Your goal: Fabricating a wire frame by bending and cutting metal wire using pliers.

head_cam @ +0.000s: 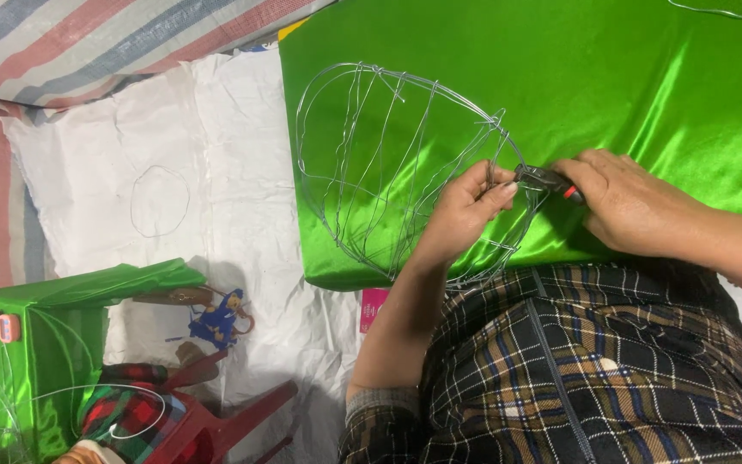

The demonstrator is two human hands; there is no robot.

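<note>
The wire frame [388, 163], a rounded cage of thin wire, is laid on shiny green cloth [646, 86] and spreads toward ten o'clock from the hands. Its near rim is pinched by the closed fingers [498, 191] of the left hand [461, 215]. At three o'clock, pliers [547, 180] are gripped in the closed right hand [633, 206], their tip set at the rim wire.
</note>
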